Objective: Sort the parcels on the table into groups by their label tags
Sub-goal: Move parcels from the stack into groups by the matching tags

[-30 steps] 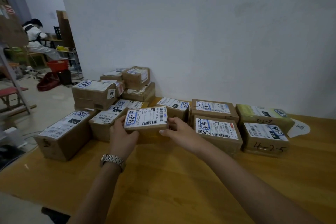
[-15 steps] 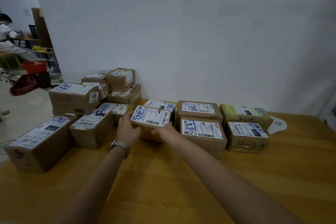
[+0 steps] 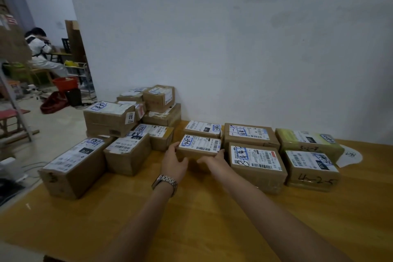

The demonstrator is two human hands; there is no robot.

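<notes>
The small parcel (image 3: 200, 144) lies low over the table (image 3: 212, 219), its long side running left to right across the person, just in front of a similar flat parcel (image 3: 203, 129) and just left of a bigger box (image 3: 256, 163). The left hand (image 3: 173, 160) grips its left end and the right hand (image 3: 213, 160) its right end, fingers curled onto the cardboard. Both hands are equally near, and whether it already rests on the wood cannot be told
</notes>
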